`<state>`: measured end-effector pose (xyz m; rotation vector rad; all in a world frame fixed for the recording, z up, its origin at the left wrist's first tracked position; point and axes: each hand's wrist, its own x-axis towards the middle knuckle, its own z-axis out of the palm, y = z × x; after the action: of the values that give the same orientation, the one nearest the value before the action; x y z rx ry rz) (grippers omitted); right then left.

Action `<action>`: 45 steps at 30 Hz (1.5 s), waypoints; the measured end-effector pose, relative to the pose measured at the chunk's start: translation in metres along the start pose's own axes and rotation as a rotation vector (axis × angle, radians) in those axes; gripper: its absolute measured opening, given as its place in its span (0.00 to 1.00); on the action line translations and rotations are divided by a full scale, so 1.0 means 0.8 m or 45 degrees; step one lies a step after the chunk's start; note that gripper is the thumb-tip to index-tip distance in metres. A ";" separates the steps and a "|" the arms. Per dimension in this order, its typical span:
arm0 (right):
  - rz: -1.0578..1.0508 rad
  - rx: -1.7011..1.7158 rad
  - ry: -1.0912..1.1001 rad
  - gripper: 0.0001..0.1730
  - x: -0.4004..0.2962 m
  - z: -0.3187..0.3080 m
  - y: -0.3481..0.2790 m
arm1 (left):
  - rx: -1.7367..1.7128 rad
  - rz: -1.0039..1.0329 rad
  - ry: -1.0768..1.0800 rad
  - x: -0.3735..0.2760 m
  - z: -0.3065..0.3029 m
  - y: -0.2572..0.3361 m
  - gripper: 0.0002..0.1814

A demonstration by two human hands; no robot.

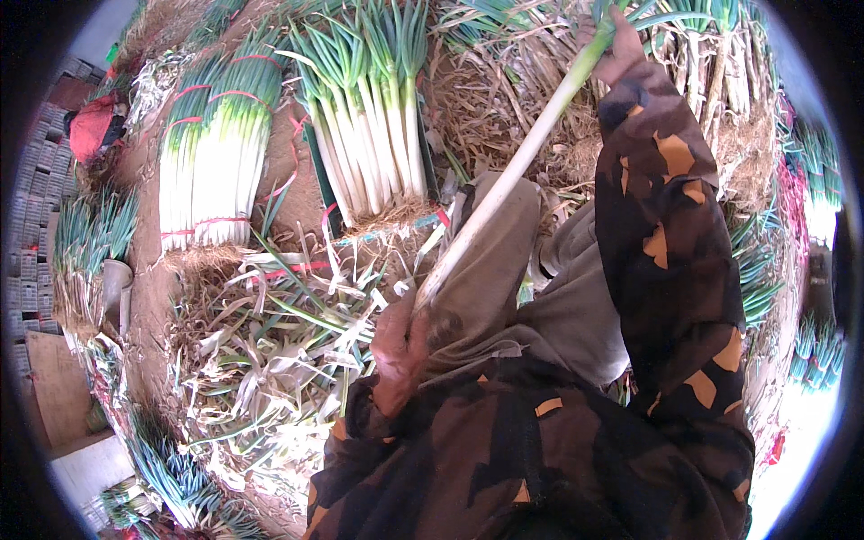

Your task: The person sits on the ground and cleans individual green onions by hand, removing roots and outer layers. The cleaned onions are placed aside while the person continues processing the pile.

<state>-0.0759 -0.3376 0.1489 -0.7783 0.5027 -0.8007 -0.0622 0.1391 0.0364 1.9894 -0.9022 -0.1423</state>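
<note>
A long green onion stalk [503,179] lies slantwise across the person's knees. Its root end is in my left hand [399,347], low at the centre; that hand's fingers are curled round the white base. Up at the top right my right hand [617,50] grips the same stalk where the white turns to green leaves. Ahead of the knees stands a row of peeled green onions [371,142], roots towards me, in a green frame with a red strap. Left of it lies a large bundle of green onions [223,162] tied with red bands.
Peeled leaf scraps [270,364] cover the ground at the left. Unpeeled onions with dry leaves [533,88] are heaped ahead, and more stand at the right [732,88]. A person in a red top [96,128] is at the far left, near stacked grey crates [34,209].
</note>
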 end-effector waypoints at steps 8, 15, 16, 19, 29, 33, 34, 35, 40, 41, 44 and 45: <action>-0.006 -0.320 -0.649 0.25 -0.089 0.087 0.038 | -0.317 -0.301 -0.224 0.007 0.010 0.000 0.19; -0.140 -1.007 -0.956 0.40 -0.156 0.124 0.065 | -0.074 -0.077 0.038 0.111 0.004 -0.024 0.15; -0.081 -1.046 -0.919 0.38 -0.154 0.120 0.062 | -0.026 -0.063 0.128 0.133 0.002 -0.033 0.14; 0.059 -1.173 -0.824 0.32 -0.149 0.094 0.037 | -0.002 -0.160 0.312 0.211 0.016 -0.087 0.12; 0.458 -1.384 -0.804 0.29 -0.152 0.054 0.002 | 0.970 -0.136 -0.484 0.248 0.158 -0.447 0.09; 0.250 -1.551 -0.858 0.31 -0.156 0.031 -0.003 | 1.074 -0.062 -0.765 0.271 0.142 -0.389 0.09; 0.189 -1.573 -0.909 0.28 -0.155 0.028 -0.002 | 1.197 0.003 -0.824 0.274 0.126 -0.379 0.09; 0.140 -1.672 -0.926 0.29 -0.157 0.031 -0.003 | 1.291 0.095 -0.892 0.277 0.124 -0.363 0.10; -0.053 -2.212 -0.986 0.31 -0.166 0.028 0.005 | 0.750 -0.129 -0.100 0.287 0.162 -0.226 0.18; -0.065 -2.282 -1.024 0.32 -0.166 0.030 0.006 | 0.453 0.001 -0.105 0.282 0.183 -0.229 0.17; 0.031 -2.289 -1.054 0.31 -0.170 0.028 0.005 | 0.131 0.144 -0.547 0.283 0.259 -0.181 0.12; 0.058 -2.279 -1.047 0.31 -0.170 0.026 0.003 | 0.074 0.231 -0.668 0.284 0.288 -0.175 0.11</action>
<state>-0.1439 -0.2205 0.1754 -2.5604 0.3710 0.3077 0.0791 -0.1250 -0.1497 1.9418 -1.4262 -0.5577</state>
